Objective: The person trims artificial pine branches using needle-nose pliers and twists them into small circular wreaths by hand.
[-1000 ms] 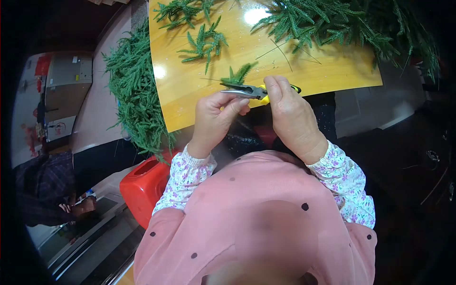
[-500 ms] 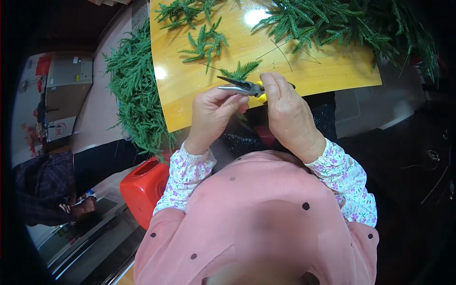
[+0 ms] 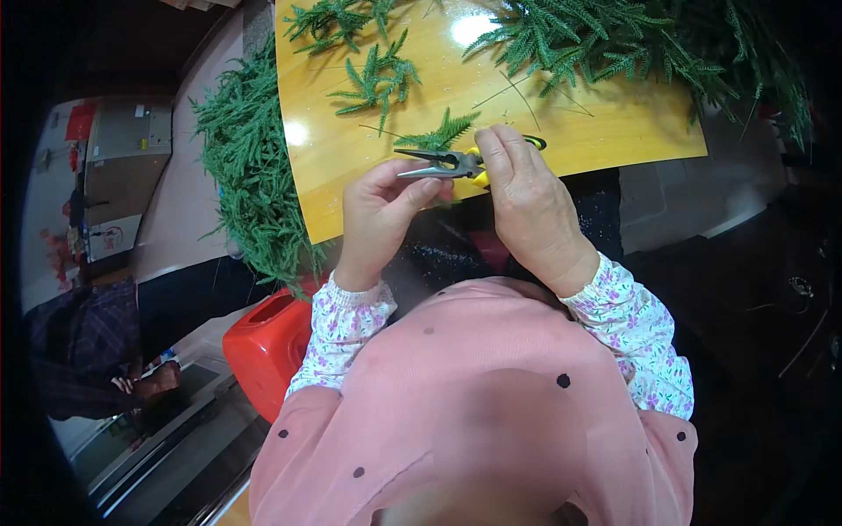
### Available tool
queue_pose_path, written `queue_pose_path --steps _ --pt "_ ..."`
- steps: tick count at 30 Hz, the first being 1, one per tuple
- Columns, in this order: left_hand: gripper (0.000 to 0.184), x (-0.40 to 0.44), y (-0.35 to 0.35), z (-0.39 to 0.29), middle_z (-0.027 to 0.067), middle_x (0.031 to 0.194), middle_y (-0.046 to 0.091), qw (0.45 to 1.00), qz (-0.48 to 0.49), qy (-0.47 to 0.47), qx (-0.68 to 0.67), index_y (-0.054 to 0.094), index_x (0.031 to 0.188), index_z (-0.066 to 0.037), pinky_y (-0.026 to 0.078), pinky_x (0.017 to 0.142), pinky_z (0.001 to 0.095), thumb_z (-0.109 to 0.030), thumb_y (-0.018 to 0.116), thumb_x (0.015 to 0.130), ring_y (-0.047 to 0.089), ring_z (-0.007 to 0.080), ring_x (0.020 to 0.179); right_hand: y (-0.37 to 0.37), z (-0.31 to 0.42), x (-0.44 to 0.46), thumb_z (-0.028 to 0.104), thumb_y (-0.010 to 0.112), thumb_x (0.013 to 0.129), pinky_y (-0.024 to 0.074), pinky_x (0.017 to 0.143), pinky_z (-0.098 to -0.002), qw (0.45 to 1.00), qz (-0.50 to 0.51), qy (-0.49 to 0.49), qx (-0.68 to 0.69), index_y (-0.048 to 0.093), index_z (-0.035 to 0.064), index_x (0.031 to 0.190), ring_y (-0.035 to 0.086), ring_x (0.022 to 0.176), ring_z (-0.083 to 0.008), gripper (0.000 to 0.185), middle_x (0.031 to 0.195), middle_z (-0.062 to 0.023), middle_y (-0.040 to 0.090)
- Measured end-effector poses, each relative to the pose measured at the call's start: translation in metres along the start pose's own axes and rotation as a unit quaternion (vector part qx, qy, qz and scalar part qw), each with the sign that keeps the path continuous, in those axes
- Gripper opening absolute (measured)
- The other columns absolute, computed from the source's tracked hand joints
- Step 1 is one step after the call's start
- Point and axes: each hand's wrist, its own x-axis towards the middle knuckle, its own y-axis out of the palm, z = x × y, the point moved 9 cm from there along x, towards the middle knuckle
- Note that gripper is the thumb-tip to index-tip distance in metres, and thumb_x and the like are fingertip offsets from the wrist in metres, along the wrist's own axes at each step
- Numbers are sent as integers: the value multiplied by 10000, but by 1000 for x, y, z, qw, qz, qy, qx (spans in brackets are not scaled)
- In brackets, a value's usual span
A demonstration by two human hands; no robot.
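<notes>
My right hand is wrapped round the yellow-and-black handles of pliers, whose jaws stand apart and point left. My left hand is closed just below the jaws, thumb against the fingers, pinching something mostly hidden by them and the pliers. A small green sprig shows right behind the jaws, over the table's near edge. Farther back on the yellow wooden table lies another green sprig.
Green branches are heaped at the table's back right, with more sprigs at the back left. A large green bundle hangs along the left edge. A red stool stands at lower left, near a person in dark plaid.
Both hands have shifted slightly left with the pliers. The jaws, nearly closed at first, have opened wider. The small sprig behind them has turned a little.
</notes>
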Motion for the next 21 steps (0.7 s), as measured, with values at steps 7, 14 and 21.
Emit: queue_pose_path --steps 7,14,21 --pt "117 5 7 5 108 861 692 998 55 -17 24 655 980 55 542 733 273 0 614 885 657 149 771 4 -1 -6 44 565 781 515 748 -340 1000 -5 12 5 476 -54 1182 586 882 -267 422 1107 -168 536" --pt "127 5 6 17 139 885 689 999 17 -10 -28 642 990 72 548 728 300 15 613 880 659 179 777 11 0 -6 58 570 778 508 715 -338 1000 -2 9 -3 473 -67 1197 583 862 -258 448 1097 -172 540" --pt "135 6 5 17 152 891 685 998 8 -37 -47 632 1001 76 549 719 296 21 608 880 658 180 779 15 -1 -5 93 567 785 488 674 -318 999 -9 -16 -51 487 -63 1174 575 832 -229 426 1058 -156 555"
